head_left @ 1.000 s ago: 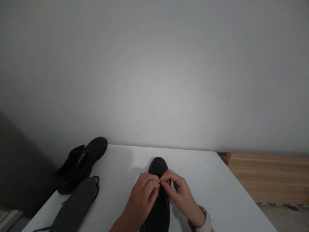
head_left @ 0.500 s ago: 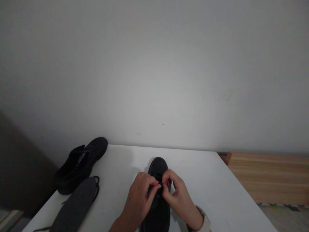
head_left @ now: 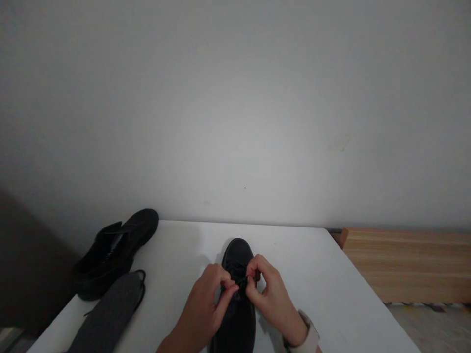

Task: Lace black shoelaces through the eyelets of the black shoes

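Observation:
A black shoe [head_left: 237, 323] lies on the white table in front of me, its toe pointing to the wall. Over its lacing, my left hand [head_left: 209, 301] is closed in a pinch, thumb against forefinger, at the dark shoelace [head_left: 235, 269]. From the other side my right hand [head_left: 270, 296] pinches the lace near the shoe's right edge. The lace ends between my fingers are too dark to make out clearly. Further left stands a second black shoe [head_left: 136, 235] with its tongue raised, and close to it lies a grey insole [head_left: 106, 316].
A black cord loop [head_left: 142, 277] sticks out by the insole's tip. The white table [head_left: 312, 274] meets a pale wall [head_left: 243, 122] at the back. Beyond the table's right edge is a wooden board [head_left: 405, 264]. A dark panel [head_left: 29, 260] stands at the left.
My hands have drawn slightly apart, the left one moving a little left and down, so more of the lacing shows. The view has shifted slightly.

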`<state>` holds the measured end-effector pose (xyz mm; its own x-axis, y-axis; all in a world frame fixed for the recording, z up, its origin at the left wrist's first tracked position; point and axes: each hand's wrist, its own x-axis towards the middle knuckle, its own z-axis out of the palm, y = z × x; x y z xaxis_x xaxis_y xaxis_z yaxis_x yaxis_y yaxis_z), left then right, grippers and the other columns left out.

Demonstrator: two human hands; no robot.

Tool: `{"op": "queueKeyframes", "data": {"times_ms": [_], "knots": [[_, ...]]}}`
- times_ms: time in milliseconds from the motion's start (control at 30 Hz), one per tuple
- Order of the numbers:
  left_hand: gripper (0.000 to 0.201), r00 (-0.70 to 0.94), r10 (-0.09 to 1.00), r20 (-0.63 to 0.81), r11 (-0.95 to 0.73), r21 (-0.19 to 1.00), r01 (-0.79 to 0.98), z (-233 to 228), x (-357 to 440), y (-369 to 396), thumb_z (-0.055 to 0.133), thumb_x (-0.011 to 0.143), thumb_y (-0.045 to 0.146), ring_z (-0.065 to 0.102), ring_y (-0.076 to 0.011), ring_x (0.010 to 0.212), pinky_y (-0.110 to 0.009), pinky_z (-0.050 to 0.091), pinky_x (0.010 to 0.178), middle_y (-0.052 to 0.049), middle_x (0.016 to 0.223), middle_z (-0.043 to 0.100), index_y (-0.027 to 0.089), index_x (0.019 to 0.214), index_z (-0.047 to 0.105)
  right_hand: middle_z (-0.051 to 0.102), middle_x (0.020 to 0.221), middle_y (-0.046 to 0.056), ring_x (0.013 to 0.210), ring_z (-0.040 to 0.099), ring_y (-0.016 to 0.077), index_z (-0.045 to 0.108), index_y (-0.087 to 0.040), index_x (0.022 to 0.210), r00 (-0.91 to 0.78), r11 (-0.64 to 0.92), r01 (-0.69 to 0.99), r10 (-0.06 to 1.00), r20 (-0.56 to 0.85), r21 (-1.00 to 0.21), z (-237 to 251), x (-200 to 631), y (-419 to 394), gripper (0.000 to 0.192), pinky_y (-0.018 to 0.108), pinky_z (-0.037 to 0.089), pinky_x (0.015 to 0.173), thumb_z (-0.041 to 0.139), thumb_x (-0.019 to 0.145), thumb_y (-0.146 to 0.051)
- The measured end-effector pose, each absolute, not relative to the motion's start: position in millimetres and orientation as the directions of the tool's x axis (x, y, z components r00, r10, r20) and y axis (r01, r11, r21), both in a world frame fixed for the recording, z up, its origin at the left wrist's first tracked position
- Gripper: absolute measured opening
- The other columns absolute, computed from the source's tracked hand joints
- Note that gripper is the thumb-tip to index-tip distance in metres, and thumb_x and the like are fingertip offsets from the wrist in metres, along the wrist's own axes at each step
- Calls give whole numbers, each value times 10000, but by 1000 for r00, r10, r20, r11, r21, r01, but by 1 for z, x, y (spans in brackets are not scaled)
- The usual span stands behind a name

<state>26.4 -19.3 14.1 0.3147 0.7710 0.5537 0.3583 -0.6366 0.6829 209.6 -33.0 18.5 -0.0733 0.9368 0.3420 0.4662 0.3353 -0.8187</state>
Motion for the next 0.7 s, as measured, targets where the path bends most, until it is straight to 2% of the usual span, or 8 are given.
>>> {"op": "queueKeyframes", "data": {"times_ms": [100, 200, 367, 533, 600, 700], "knots": [[53, 287, 812, 508, -582, 744, 329, 18, 26, -17, 572, 922, 189, 641, -176, 777, -271, 514, 714, -7, 828, 645, 226, 886, 585, 520, 800, 5, 753, 498, 170, 530, -209, 824, -94, 340, 397, 939, 331, -853, 21, 212, -32, 89, 286, 399, 677, 490, 877, -150], [87, 214, 843, 494, -537, 790, 295, 20, 25, -15, 514, 957, 233, 643, -187, 844, -289, 515, 775, -22, 874, 650, 222, 935, 598, 538, 867, 15, 797, 517, 174, 562, -213, 938, -54, 314, 365, 947, 317, -877, 24, 216, -33, 96, 297, 429, 726, 484, 958, -265], [164, 94, 888, 451, -457, 834, 310, 15, 24, -9, 483, 980, 295, 637, -204, 869, -312, 504, 801, -34, 877, 657, 213, 919, 611, 545, 974, 28, 891, 572, 193, 473, -232, 1221, 25, 144, 360, 986, 163, -922, 19, 221, -51, 315, 313, 478, 785, 516, 960, -402], [189, 62, 900, 432, -428, 848, 313, 11, 26, -9, 486, 979, 329, 642, -216, 863, -322, 507, 790, -41, 869, 669, 213, 915, 621, 530, 841, -23, 694, 563, 165, 239, -206, 1491, 7, 39, 481, 999, 49, -876, -1, 217, -73, 776, 283, 460, 649, 660, 847, -312], [194, 63, 899, 434, -431, 847, 311, 11, 28, -10, 481, 983, 330, 643, -215, 862, -325, 509, 790, -41, 870, 669, 213, 917, 620, 530, 743, -47, 626, 553, 170, 229, -177, 1503, 0, 24, 513, 1000, 28, -858, -8, 211, -75, 803, 274, 418, 585, 656, 833, -295], [204, 79, 898, 433, -435, 847, 305, 9, 29, -11, 467, 995, 328, 643, -212, 863, -328, 514, 793, -41, 869, 666, 211, 915, 613, 522, 636, -57, 555, 554, 192, 300, -128, 1461, 11, 15, 536, 1000, 25, -844, -9, 203, -71, 671, 271, 376, 515, 559, 870, -313]]}}
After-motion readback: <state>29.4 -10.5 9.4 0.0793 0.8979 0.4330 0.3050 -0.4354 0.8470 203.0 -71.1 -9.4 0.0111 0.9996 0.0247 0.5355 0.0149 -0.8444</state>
